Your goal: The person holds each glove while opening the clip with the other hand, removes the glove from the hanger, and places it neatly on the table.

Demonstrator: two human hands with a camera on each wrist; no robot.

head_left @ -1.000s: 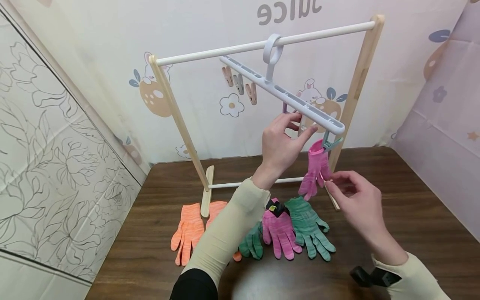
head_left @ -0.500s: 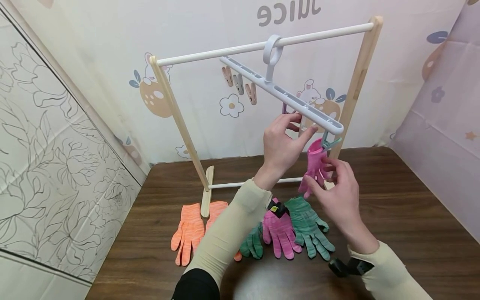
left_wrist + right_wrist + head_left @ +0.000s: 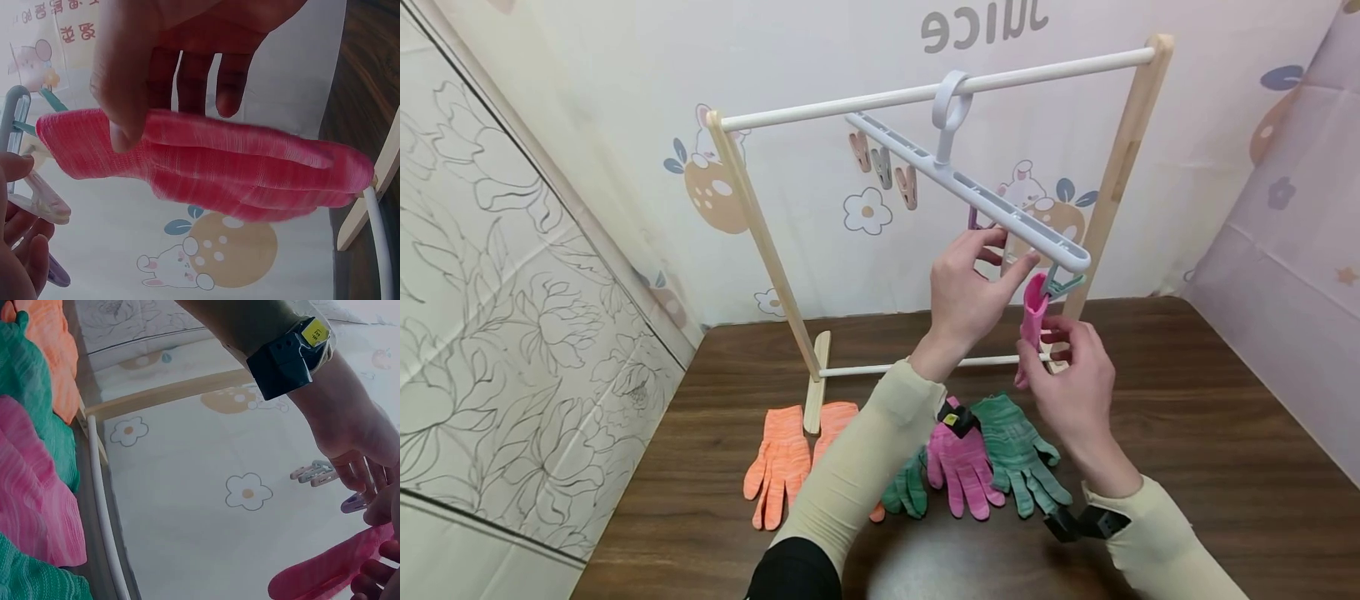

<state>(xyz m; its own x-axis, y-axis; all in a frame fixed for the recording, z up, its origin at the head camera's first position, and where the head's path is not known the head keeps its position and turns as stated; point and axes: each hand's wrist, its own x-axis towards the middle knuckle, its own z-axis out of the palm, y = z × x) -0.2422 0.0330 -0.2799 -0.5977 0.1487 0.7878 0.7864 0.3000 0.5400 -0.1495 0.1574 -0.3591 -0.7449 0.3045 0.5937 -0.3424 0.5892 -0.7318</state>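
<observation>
A pink knit glove point(image 3: 1032, 323) hangs by its cuff from a teal clothespin point(image 3: 1064, 287) at the near end of the pale hanger bar point(image 3: 992, 204). My right hand point(image 3: 1075, 379) holds the glove below the cuff, thumb on one side and fingers on the other; the left wrist view shows the thumb on the knit point(image 3: 250, 169). My left hand point(image 3: 966, 287) pinches a whitish clothespin point(image 3: 50, 201) under the same bar, mostly hidden by the fingers in the head view. Just beyond that hand hangs a purple clothespin point(image 3: 973, 218).
The hanger hooks over the white rod of a wooden rack point(image 3: 760, 250). More clothespins point(image 3: 882, 168) hang at its far end. Along the tabletop point(image 3: 700, 467) lie orange gloves point(image 3: 778, 462), green gloves point(image 3: 1018, 454) and another pink glove point(image 3: 962, 467), some partly behind my left forearm.
My right hand has moved left and up from the glove's fingertips to its middle. The glove has turned and now looks narrower from the head. My left hand stays at its clothespin.
</observation>
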